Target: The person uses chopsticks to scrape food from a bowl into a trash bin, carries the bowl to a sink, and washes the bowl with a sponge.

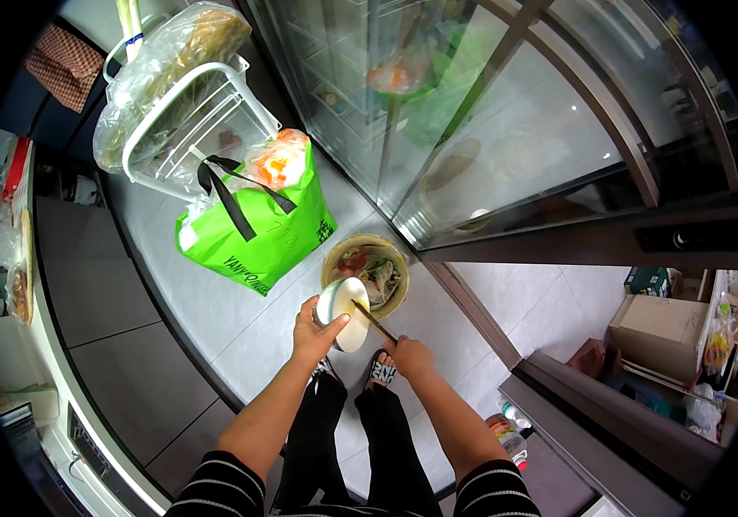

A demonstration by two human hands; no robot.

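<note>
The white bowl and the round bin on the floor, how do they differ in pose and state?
The white bowl is tilted on its side in the left hand; the round bin stands upright on the floor. The bowl looks nearly empty, scraped with chopsticks in the right hand; the bin holds food scraps. Both are round.

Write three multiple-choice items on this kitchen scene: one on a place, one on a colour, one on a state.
1. Where is the waste bin?
A. on the counter
B. on the floor beside the green bag
C. inside the cardboard box

2. What colour are the bag's handles?
A. black
B. red
C. white

3. How does the left hand hold the white plate?
A. flat
B. tilted over the bin
C. upside down on the floor

Answers: 1 B, it stands on the tiles next to the bag. 2 A, black straps show. 3 B, the plate is tipped while the right hand holds chopsticks against it.
</note>
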